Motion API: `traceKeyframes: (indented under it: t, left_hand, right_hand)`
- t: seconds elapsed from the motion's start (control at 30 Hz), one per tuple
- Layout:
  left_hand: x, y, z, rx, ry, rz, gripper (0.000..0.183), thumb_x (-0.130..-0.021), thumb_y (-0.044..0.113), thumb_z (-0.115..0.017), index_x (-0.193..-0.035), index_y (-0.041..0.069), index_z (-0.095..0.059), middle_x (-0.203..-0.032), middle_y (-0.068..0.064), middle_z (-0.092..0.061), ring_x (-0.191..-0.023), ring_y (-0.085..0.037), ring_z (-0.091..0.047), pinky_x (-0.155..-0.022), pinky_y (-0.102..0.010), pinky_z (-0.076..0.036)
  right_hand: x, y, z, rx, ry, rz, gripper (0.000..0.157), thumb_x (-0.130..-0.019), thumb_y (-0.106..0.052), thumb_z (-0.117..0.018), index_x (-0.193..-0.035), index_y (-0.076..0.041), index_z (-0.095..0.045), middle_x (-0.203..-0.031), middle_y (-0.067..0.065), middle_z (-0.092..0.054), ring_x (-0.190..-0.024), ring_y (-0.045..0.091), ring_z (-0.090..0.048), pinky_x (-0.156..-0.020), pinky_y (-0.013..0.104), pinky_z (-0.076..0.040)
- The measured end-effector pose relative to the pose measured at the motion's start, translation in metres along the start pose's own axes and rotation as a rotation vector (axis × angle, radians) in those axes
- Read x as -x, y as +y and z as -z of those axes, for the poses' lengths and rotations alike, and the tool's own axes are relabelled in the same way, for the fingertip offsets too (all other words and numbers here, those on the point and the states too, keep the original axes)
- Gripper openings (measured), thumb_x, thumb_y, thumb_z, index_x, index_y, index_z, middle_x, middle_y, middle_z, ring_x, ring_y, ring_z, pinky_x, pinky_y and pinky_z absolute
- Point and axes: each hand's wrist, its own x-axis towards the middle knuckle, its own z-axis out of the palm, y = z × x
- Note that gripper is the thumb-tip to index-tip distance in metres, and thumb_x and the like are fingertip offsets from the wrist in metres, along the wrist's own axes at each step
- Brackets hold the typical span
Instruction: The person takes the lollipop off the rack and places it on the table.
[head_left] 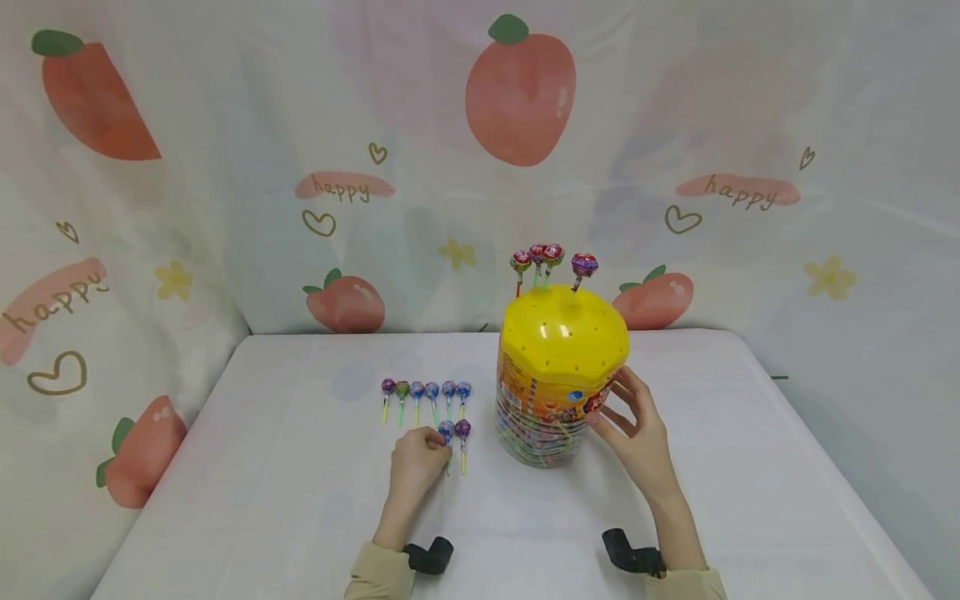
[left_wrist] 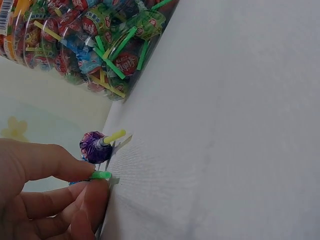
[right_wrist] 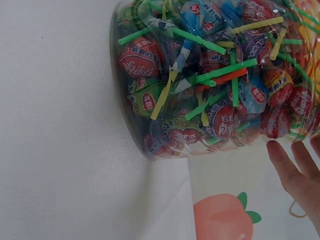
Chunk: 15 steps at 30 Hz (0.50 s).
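My left hand (head_left: pixel 418 460) pinches the green stick (left_wrist: pixel 101 175) of a blue-wrapped lollipop (head_left: pixel 446 429) between thumb and fingertip, close over the table. Right beside it lies a purple-wrapped lollipop (head_left: pixel 462 428) with a yellow stick. At the right stands a large clear jar (head_left: pixel 542 446) full of lollipops, with an orange label and a yellow lid (head_left: pixel 562 333) dotted with small holes. Several lollipops (head_left: pixel 552 253) stick upright out of the lid's top. Against the jar's right side rests my right hand (head_left: pixel 637 437), fingers spread and fairly straight, thumb toward the front.
Behind my left hand, several lollipops (head_left: pixel 432 390) lie in a row, sticks toward me. All this is on a white-covered table (head_left: pixel 285 467). A printed curtain (head_left: pixel 420 125) hangs at the back and left. Black wrist mounts (head_left: pixel 430 556) sit at both sleeves.
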Motion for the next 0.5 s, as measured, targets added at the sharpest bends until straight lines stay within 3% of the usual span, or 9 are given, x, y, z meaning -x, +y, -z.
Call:
traceKeyframes:
  t: [0.5]
  left_hand:
    - [0.004,0.005,0.012,-0.108,0.008,0.003,0.014,-0.073,0.017,-0.077,-0.08,0.007,-0.071,-0.07,-0.003,-0.07,-0.06,-0.015,-0.06,-0.055,-0.029,-0.044]
  right_hand:
    - [0.0,-0.001,0.0,-0.005,-0.001,-0.003,0.077,-0.086,-0.004,-0.068,-0.151,-0.018,-0.028,-0.147,0.01,-0.038,-0.124,-0.006,-0.04,-0.093,0.009,-0.044]
